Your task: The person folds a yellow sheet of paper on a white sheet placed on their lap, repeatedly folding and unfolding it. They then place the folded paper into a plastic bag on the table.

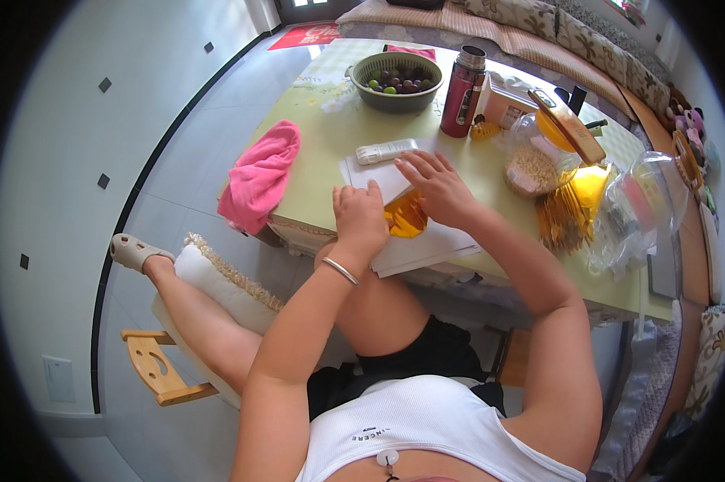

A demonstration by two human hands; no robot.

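Note:
A shiny gold foil sheet [407,215] lies between my hands, on top of white paper sheets [427,251] near the table's front edge. Its left side is under my left hand [361,215], whose fingers are curled and closed on it; a bracelet circles that wrist. My right hand [441,189] rests at the foil's right side, fingers stretched out and pointing up-left over the paper. Just beyond the hands lies a white tube [387,151]. To the right, a fanned stack of gold foil pieces [567,207] sits on the table.
A pink cloth [262,177] hangs at the table's left edge. Farther back stand a basket of grapes [396,100] and a dark red thermos [463,92]. A clear jar of grains [535,161], a wooden-backed brush [567,126] and a clear plastic bag [636,213] crowd the right.

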